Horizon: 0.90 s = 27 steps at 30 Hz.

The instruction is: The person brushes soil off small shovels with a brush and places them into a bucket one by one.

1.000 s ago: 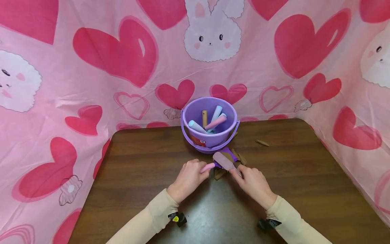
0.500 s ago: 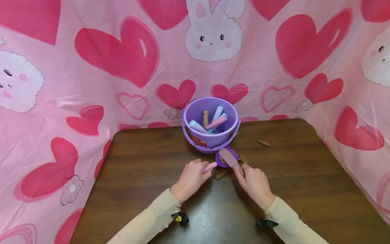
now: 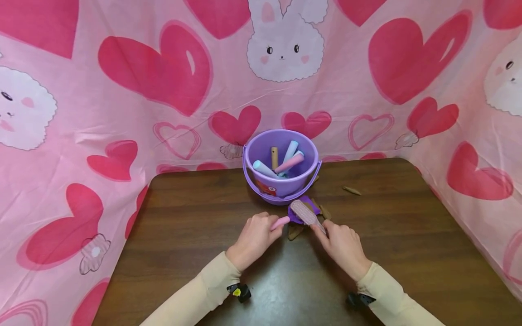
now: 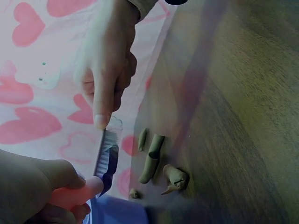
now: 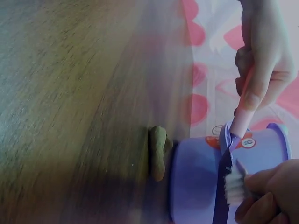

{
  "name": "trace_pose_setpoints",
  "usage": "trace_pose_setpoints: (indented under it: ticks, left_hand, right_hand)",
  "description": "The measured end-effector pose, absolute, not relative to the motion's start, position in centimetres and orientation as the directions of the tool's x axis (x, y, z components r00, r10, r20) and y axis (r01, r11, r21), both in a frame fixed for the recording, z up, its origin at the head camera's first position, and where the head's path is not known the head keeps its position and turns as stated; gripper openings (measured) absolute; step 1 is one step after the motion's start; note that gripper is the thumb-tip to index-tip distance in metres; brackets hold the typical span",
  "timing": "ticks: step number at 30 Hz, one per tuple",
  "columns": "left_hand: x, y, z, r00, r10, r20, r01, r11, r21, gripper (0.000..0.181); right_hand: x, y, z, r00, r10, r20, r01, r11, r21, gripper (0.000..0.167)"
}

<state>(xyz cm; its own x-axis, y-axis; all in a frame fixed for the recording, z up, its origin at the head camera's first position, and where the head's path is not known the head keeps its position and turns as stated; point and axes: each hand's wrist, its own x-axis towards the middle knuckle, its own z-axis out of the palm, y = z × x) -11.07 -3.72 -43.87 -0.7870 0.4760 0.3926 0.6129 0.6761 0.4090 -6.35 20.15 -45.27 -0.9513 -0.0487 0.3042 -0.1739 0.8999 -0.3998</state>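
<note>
My left hand (image 3: 253,237) grips the pink handle (image 3: 280,222) of a small toy shovel, whose purple blade (image 3: 316,209) is held over the table in front of the bucket, with brown residue on it. In my right hand (image 3: 344,248) is a pale pink, translucent brush (image 3: 302,212). Its head lies across the shovel blade and hides part of it. White bristles (image 5: 233,187) face the blade in the right wrist view. In the left wrist view, the bristles meet the purple blade (image 4: 110,163) close to the handle.
Right behind the shovel stands a purple bucket (image 3: 261,185) holding several blue, pink and tan handles (image 3: 291,162). Brown clay-like pieces (image 3: 295,232) lie beneath and beside the shovel, and one thin piece (image 3: 351,190) lies farther right. Pink heart-patterned cloth (image 3: 179,99) surrounds the wooden table (image 3: 195,203).
The brush head has slid to the right over the shovel blade, then slightly back left, turning a little. Both hands keep their holds and stay nearly in place.
</note>
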Motion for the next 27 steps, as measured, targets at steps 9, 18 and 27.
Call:
trace_pose_setpoints:
  ticks: [9, 18, 27]
  left_hand:
    - [-11.13, -3.42, -44.26, -0.786, 0.487, 0.382, 0.615, 0.679, 0.400, 0.035]
    - [-11.22, -3.28, -44.37, -0.778, 0.499, 0.382, 0.625, 0.674, 0.394, 0.030]
    - [-11.36, -3.46, -43.75, -0.793, 0.483, 0.372, 0.607, 0.674, 0.420, 0.027]
  right_hand:
    - [-6.33, 19.57, -45.65, -0.937, -0.013, 0.348, -0.162, 0.901, -0.403, 0.046]
    - [-6.51, 19.89, -45.33, -0.948, -0.008, 0.318, -0.142, 0.906, -0.398, 0.047]
    - [-6.33, 19.85, -45.10, -0.944, -0.093, 0.317, -0.227, 0.880, -0.418, 0.044]
